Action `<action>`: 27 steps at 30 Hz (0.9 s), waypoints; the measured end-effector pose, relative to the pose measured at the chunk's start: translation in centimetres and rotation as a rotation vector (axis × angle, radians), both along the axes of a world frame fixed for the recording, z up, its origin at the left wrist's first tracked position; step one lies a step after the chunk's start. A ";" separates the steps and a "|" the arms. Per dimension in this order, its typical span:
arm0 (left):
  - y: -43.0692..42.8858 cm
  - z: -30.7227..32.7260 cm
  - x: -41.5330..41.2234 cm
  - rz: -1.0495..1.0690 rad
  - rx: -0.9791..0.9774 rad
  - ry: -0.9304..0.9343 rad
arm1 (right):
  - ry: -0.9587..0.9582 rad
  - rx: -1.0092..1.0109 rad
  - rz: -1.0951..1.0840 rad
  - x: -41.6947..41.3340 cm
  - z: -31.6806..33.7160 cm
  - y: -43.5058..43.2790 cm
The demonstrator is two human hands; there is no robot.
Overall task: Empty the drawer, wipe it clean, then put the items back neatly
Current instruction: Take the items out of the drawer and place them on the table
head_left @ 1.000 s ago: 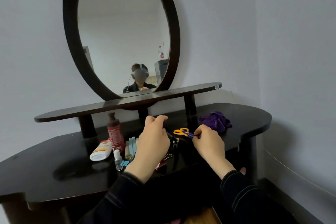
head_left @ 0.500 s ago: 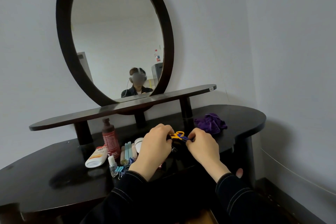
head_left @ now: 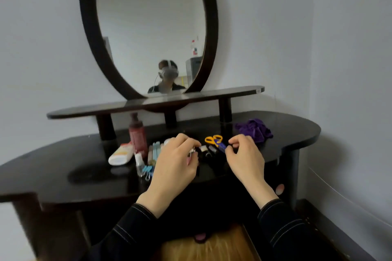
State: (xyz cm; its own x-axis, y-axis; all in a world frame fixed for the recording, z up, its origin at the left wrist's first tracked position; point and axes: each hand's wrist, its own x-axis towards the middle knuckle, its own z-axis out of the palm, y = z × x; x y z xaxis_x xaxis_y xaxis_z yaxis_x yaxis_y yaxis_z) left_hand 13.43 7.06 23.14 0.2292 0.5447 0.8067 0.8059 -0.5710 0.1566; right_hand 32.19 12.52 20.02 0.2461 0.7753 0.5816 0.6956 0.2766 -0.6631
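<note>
Left hand (head_left: 172, 167) pinching small clip, hides items – right hand (head_left: 244, 154) fingers curled, grip unclear; scissors (head_left: 214, 141) between

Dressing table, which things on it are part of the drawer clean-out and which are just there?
Part of the job:
scissors
red bottle
white tube
blue clips
thread spools
purple cloth

Just there:
mirror
shelf

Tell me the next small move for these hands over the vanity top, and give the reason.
Probably: lower the right hand to pinch the yellow-handled scissors and carry them toward the drawer. Its fingertips sit curled right beside the blue blade end, seemingly holding nothing. The drawer's wooden bottom looks bare, while the items still lie on the vanity top. The left hand already seems to pinch something small, too blurred to name.
</note>
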 end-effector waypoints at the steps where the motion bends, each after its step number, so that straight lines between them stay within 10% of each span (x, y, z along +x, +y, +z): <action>1: -0.8 -0.6 -0.1 -0.018 0.020 -0.013 | -0.005 0.049 0.002 -0.2 -0.5 -0.6; 10: -6.3 -12.0 -3.5 -0.203 -0.057 0.222 | 0.160 0.473 0.235 -1.2 -7.1 -7.9; 17: -5.6 -24.1 -7.3 0.086 -0.718 0.025 | -0.399 -0.480 0.524 -4.1 -19.2 -8.6; 27: -3.5 -28.0 -10.4 0.189 -0.844 -0.124 | -0.751 -0.838 0.320 -10.1 -26.5 3.6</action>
